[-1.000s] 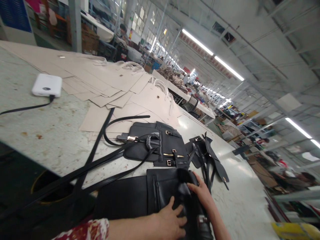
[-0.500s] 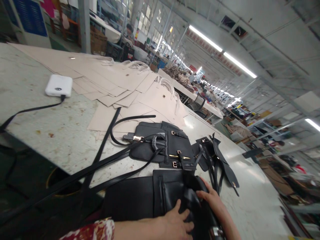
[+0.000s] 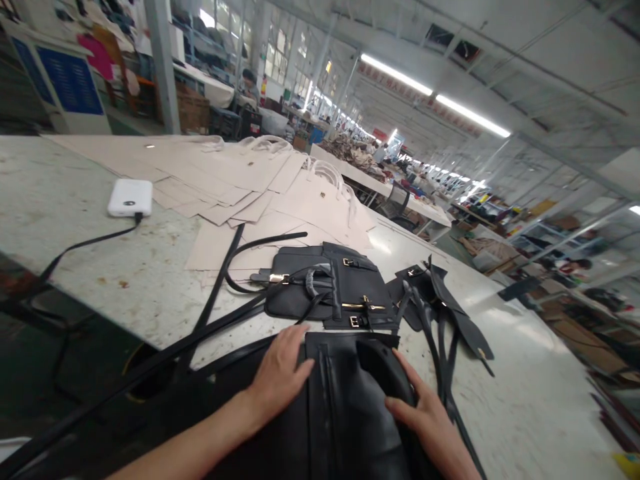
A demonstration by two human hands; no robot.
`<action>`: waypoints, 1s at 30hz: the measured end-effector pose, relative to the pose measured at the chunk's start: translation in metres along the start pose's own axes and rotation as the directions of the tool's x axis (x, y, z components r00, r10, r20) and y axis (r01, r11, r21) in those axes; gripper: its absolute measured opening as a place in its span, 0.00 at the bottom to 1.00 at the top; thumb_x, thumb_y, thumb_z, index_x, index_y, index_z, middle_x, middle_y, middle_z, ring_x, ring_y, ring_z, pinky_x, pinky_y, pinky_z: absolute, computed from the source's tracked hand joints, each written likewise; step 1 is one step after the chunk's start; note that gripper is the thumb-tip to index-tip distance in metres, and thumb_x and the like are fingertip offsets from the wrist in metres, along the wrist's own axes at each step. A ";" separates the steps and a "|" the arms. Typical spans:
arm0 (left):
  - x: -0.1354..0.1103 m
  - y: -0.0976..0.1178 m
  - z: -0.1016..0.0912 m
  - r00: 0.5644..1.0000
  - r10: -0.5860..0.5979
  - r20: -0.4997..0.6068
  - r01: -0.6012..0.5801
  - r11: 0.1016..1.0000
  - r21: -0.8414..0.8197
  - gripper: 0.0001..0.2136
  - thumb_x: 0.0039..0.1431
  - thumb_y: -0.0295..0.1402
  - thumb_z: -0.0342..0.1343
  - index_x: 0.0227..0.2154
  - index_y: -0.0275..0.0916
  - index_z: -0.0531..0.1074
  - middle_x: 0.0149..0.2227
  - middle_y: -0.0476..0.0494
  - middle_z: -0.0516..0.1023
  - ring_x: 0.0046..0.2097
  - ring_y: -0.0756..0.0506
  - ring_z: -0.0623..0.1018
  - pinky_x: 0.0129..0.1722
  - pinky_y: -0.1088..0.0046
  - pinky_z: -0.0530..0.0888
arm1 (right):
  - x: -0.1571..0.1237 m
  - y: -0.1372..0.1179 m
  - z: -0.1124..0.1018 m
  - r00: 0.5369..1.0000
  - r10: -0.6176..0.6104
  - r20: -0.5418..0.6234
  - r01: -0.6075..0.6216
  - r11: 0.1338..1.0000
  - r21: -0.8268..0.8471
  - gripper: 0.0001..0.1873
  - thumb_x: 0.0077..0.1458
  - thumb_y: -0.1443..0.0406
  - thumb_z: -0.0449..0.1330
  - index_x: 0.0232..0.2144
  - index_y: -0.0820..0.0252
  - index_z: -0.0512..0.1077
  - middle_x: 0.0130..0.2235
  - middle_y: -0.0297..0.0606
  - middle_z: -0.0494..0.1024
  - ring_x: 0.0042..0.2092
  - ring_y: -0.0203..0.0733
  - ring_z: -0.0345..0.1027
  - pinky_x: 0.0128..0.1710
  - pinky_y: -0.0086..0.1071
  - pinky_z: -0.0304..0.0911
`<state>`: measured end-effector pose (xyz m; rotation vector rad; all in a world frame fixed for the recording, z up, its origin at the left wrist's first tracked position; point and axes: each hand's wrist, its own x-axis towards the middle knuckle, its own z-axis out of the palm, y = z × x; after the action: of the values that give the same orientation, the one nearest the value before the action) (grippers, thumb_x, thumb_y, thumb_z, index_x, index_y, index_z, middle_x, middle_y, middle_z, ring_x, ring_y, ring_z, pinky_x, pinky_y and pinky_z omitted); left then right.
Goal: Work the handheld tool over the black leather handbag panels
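Observation:
A large black leather bag panel (image 3: 350, 393) lies in front of me, over the near edge of the table. My left hand (image 3: 283, 370) rests on it left of the raised vertical seam, fingers extended and thumb apart. At the panel's right side, my right hand (image 3: 425, 410) grips a curved, rolled black edge between thumb and fingers. Just beyond lies a black leather backpack piece (image 3: 305, 310) with gold buckles, a zip and a carry handle. Long black straps (image 3: 220, 327) run from it toward the lower left.
More black strapped leather pieces (image 3: 463, 313) lie to the right. Beige flat bag panels (image 3: 240, 180) with handles are piled at the back. A white power bank (image 3: 131, 197) with a black cable sits at left on the worn tabletop (image 3: 165, 287). Workshop benches and a seated person are farther off.
My left hand has moved from the panel's middle to left of the seam. The right hand stays on the rolled edge. The camera view has tilted and shifted slightly.

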<state>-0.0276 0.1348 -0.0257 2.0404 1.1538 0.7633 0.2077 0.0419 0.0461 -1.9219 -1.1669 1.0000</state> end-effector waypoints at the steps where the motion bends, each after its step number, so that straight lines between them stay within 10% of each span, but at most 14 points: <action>1: 0.005 -0.009 -0.008 0.993 -0.116 -0.027 0.115 0.993 -0.030 0.24 0.48 0.30 0.47 0.51 0.34 0.57 0.48 0.38 0.67 0.50 0.43 0.66 0.51 0.65 0.60 | -0.007 -0.006 0.008 0.997 0.002 0.081 -0.006 0.999 0.048 0.38 0.38 0.68 0.58 0.54 0.53 0.53 0.54 0.35 0.65 0.55 0.45 0.55 0.56 0.38 0.47; 5: 0.023 -0.031 -0.012 0.968 -0.218 0.121 0.236 0.958 -0.161 0.20 0.45 0.30 0.50 0.44 0.37 0.66 0.33 0.47 0.75 0.37 0.46 0.73 0.39 0.72 0.66 | -0.016 -0.023 0.039 0.959 0.066 0.276 -0.086 0.994 0.062 0.38 0.38 0.71 0.56 0.55 0.53 0.53 0.44 0.33 0.74 0.39 0.45 0.69 0.40 0.36 0.62; 9: 0.033 -0.034 0.002 0.951 -0.253 0.179 0.287 0.938 -0.196 0.13 0.42 0.29 0.52 0.34 0.37 0.72 0.26 0.49 0.75 0.32 0.46 0.74 0.34 0.74 0.66 | -0.003 -0.026 0.053 0.985 0.033 0.172 -0.039 0.999 0.031 0.37 0.39 0.70 0.56 0.55 0.56 0.54 0.46 0.34 0.72 0.42 0.44 0.67 0.44 0.36 0.60; 13: 0.035 -0.036 0.009 0.954 -0.277 0.113 0.299 0.901 -0.315 0.26 0.38 0.26 0.53 0.46 0.34 0.64 0.31 0.47 0.76 0.34 0.47 0.74 0.35 0.75 0.66 | 0.000 -0.030 0.055 1.000 -0.027 0.010 0.026 0.998 0.061 0.38 0.41 0.67 0.57 0.56 0.55 0.51 0.52 0.35 0.67 0.53 0.44 0.57 0.54 0.37 0.49; 19: 0.029 -0.035 0.016 0.967 -0.237 0.094 0.245 0.765 -0.596 0.30 0.38 0.22 0.48 0.51 0.36 0.58 0.33 0.49 0.76 0.29 0.50 0.73 0.31 0.76 0.66 | -0.005 -0.041 0.072 0.980 -0.011 0.197 -0.018 0.990 0.142 0.40 0.36 0.71 0.57 0.55 0.55 0.53 0.48 0.32 0.71 0.44 0.44 0.67 0.44 0.35 0.61; 30: 0.025 -0.029 0.015 0.968 -0.220 0.120 0.242 0.697 -0.675 0.36 0.39 0.23 0.48 0.56 0.37 0.50 0.32 0.52 0.75 0.21 0.55 0.63 0.22 0.80 0.57 | -0.001 -0.041 0.078 0.985 -0.017 0.174 -0.010 0.988 0.154 0.40 0.36 0.71 0.57 0.55 0.56 0.53 0.49 0.35 0.70 0.47 0.46 0.65 0.45 0.36 0.62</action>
<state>-0.0193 0.1639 -0.0532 1.2469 0.8950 0.8648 0.1232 0.0682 0.0429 -1.7384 -1.1525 1.2410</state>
